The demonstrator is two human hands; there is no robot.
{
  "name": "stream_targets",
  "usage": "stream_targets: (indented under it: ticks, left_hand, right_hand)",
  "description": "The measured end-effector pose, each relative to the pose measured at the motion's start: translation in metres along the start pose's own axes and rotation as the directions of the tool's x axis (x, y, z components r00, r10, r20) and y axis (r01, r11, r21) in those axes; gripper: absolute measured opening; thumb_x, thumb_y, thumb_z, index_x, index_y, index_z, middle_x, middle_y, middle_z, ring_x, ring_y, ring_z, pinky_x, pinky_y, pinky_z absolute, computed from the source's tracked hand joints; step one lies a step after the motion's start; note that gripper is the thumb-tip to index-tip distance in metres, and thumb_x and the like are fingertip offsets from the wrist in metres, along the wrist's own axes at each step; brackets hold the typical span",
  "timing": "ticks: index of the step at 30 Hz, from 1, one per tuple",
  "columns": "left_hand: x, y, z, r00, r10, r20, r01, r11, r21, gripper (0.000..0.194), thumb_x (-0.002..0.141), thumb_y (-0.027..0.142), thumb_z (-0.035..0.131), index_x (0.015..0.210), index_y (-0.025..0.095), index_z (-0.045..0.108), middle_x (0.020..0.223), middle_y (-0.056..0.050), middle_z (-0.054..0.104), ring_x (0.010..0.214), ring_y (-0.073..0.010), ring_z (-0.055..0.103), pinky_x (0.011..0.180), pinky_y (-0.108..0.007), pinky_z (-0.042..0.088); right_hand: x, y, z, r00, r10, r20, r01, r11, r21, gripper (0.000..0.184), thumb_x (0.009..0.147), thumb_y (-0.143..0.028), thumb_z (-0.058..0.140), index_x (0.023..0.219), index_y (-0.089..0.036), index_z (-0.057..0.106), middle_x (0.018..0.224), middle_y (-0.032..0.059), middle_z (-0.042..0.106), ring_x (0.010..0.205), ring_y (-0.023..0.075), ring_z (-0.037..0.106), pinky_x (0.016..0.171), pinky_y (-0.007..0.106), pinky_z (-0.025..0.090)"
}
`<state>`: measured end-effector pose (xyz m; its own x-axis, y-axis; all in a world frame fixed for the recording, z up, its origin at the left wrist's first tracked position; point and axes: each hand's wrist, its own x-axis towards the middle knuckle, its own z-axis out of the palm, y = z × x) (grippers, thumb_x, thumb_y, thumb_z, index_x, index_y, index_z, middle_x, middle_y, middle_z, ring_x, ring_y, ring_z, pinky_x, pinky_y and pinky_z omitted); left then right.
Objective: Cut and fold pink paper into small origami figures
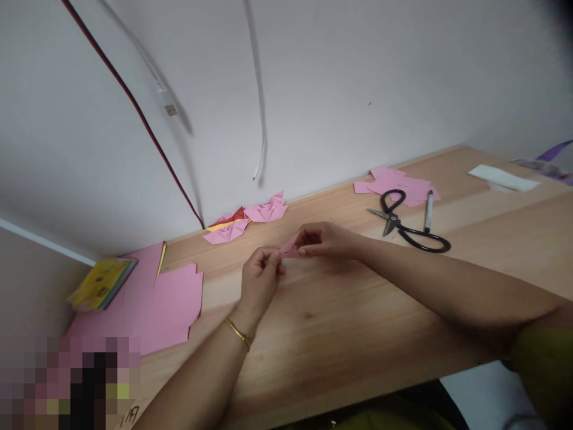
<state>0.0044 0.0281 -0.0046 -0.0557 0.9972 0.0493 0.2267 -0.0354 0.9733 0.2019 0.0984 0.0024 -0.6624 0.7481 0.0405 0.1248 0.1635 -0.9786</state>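
Note:
Between my two hands, just above the wooden table, is a small folded piece of pink paper (290, 245). My left hand (262, 272), with a gold bracelet at its wrist, pinches the paper's left end between thumb and fingers. At the paper's right end, my right hand (320, 239) has its fingers curled and closed on it. Much of the paper is hidden by the fingers. Folded pink paper shapes (267, 209) lie behind my hands against the wall, beside a red and yellow strip (230, 220).
Black-handled scissors (392, 223) and a marker (428, 212) lie right of my hands by pink paper pieces (405, 184). Pink sheets (172, 304) and a yellow packet (101, 283) are at the left. A white strip (504, 177) lies far right. Cables (134, 101) hang along the wall.

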Motion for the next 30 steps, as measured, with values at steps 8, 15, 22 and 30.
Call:
stream_targets:
  ticks: [8,15,22,30]
  left_hand:
    - [-0.002,0.005,0.001,1.0,0.009,0.006,-0.009,1.0,0.025,0.023,0.085,0.037,0.053,0.075,0.017,0.058,0.064,0.001,0.059,0.062,-0.0117,0.053,0.062,-0.023,0.042]
    - [-0.012,0.014,0.008,0.988,-0.016,0.152,0.014,1.0,0.016,0.021,0.084,0.035,0.055,0.088,0.017,0.062,0.066,0.0,0.06,0.063,-0.0118,0.055,0.061,-0.023,0.043]
    - [-0.014,0.011,-0.001,0.979,-0.039,0.2,0.017,0.994,0.109,0.021,0.084,0.036,0.053,0.088,0.017,0.061,0.066,0.001,0.059,0.053,-0.0089,0.047,0.048,-0.019,0.034]
    - [-0.011,0.014,0.0,0.974,-0.012,0.228,-0.019,0.991,0.13,0.02,0.082,0.035,0.054,0.084,0.017,0.061,0.065,-0.001,0.059,0.055,-0.0101,0.05,0.05,-0.02,0.039]
  right_hand:
    - [-0.003,-0.004,0.004,0.998,-0.043,0.052,0.048,0.995,-0.091,0.035,0.072,-0.042,0.068,0.094,-0.015,0.063,0.083,0.0028,0.064,0.075,0.0126,0.057,0.066,0.026,0.045]
    - [-0.008,-0.003,0.017,0.997,-0.073,0.01,0.073,0.994,-0.078,0.026,0.081,-0.041,0.058,0.085,-0.015,0.064,0.086,0.0042,0.066,0.084,0.0158,0.061,0.075,0.029,0.046]
    - [-0.009,-0.013,0.022,0.998,-0.04,-0.039,0.036,0.996,-0.084,0.016,0.08,-0.031,0.058,0.077,-0.015,0.062,0.074,0.0002,0.062,0.075,0.0132,0.056,0.067,0.024,0.043]
    - [-0.009,-0.014,0.021,0.998,0.004,-0.06,-0.008,0.997,-0.073,0.021,0.078,-0.035,0.058,0.075,-0.015,0.063,0.072,-0.0008,0.057,0.069,0.0115,0.051,0.063,0.023,0.037]
